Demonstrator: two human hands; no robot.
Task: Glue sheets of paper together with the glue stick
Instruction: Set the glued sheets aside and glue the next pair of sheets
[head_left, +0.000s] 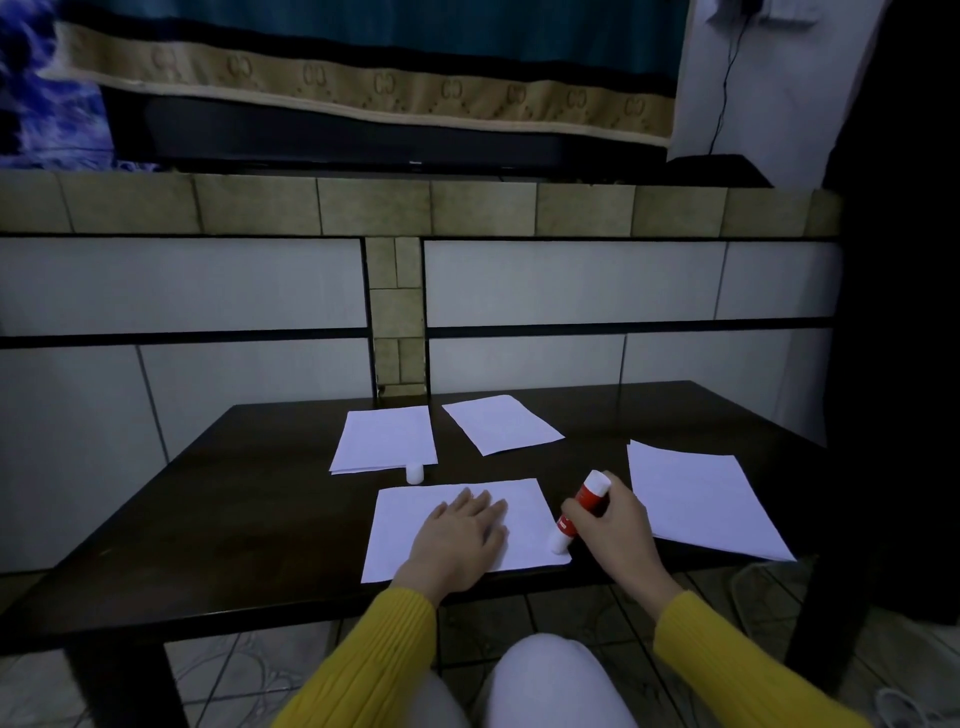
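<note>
Head view: glue stick (579, 514) in right hand (613, 530).

Cap (414, 473) stands between the near sheet (524, 519) and far-left stack (384, 439).

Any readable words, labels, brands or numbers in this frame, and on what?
No text can be read.
Glue stick in the right hand: red label, print too small and blurred.
Cloth band at the top: repeated emblem, looks like mirrored "C"s; no words.
Paper sheets: blank.

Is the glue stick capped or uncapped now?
Uncapped. The white cap stands alone on the table, while the glue stick in the right hand touches the sheet.
</note>
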